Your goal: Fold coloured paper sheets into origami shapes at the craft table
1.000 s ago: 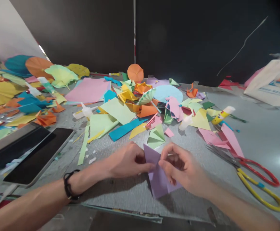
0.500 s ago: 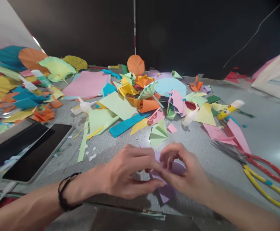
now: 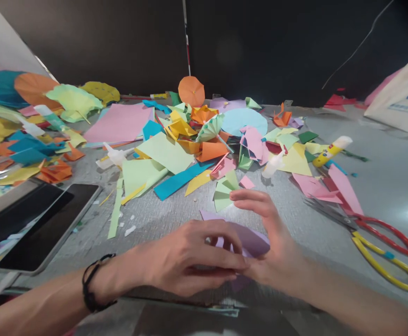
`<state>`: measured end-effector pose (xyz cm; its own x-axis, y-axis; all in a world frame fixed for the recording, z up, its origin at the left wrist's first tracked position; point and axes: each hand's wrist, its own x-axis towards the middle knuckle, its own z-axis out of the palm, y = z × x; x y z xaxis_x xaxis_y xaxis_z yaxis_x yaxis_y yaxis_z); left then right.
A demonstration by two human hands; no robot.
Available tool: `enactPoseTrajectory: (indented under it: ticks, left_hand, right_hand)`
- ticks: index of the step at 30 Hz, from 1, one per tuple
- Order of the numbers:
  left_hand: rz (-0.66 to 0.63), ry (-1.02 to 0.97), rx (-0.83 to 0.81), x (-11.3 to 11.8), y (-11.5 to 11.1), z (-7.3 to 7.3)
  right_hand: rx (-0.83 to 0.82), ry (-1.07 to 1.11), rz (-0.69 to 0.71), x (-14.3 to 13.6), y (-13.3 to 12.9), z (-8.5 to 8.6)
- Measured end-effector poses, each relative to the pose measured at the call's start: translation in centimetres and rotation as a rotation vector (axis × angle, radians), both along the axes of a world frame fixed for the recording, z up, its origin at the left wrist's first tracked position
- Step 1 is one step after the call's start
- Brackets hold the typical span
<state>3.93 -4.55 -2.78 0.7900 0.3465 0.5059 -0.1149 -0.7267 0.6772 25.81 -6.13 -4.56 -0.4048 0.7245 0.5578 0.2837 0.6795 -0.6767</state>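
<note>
A sheet of purple paper (image 3: 251, 239), partly curled up, lies near the table's front edge beneath both hands. My left hand (image 3: 193, 256) bends over it with fingertips drawn together on the paper; the exact grip is hidden. My right hand (image 3: 276, 249) is at the paper's right side, its index and middle fingers raised and apart from the thumb. The thumb meets my left fingertips, which partly cover it. Just beyond the hands lies a folded light green paper piece (image 3: 224, 192), with a small pink scrap (image 3: 247, 182) beside it.
Scissors (image 3: 351, 224) with red and yellow handles lie at right, a yellow glue stick (image 3: 332, 151) behind them. A white glue bottle (image 3: 273, 164) stands among coloured paper scraps. A phone (image 3: 50, 226) lies at left. Paper fans (image 3: 73, 100) sit at the back left.
My right index and middle fingers have lifted and spread away from the paper. My left hand has shifted slightly right, its fingertips now against my right thumb. The view has turned a little.
</note>
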Motion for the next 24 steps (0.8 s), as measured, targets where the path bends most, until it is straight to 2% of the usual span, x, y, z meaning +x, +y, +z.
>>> enactPoseTrajectory:
  ticks: [4, 10, 18, 24]
  left_hand:
    - [0.063, 0.047, -0.067, 0.01, -0.46, 0.37]
    - [0.083, 0.195, -0.299, 0.13, -0.83, 0.17]
    - [0.022, 0.156, -0.286, 0.11, -0.8, -0.12]
    - [0.055, 0.167, -0.304, -0.12, -0.92, -0.27]
  right_hand:
    - [0.005, -0.025, -0.014, 0.05, 0.16, 0.06]
    - [0.008, -0.111, -0.025, -0.21, -0.24, -0.1]
    - [-0.05, -0.102, 0.009, -0.43, -0.66, -0.35]
    - [-0.086, -0.11, 0.014, -0.27, -0.33, -0.13]
